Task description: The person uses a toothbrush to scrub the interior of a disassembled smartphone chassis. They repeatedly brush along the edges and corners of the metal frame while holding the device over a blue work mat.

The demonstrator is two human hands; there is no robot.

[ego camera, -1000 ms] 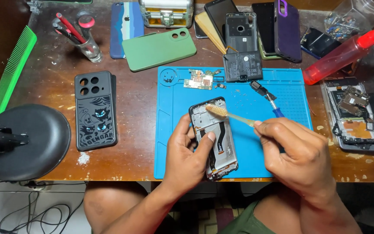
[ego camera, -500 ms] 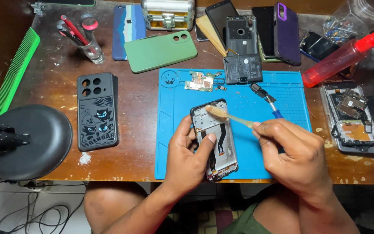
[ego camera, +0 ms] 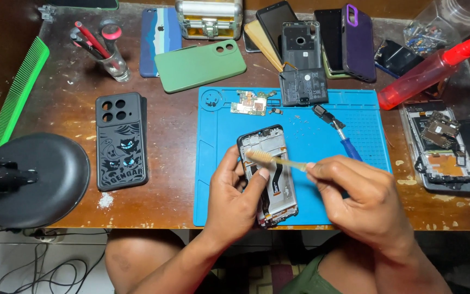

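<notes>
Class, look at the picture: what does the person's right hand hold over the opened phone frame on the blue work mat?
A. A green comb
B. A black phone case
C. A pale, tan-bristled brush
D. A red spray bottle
C: the right hand pinches a pale, tan-bristled brush, its bristles resting on the upper part of the opened black phone frame that the left hand steadies on the blue work mat.

Left hand (ego camera: 237,198) cupped with thumb up, right hand (ego camera: 363,198) pinched, forearms converging
</notes>
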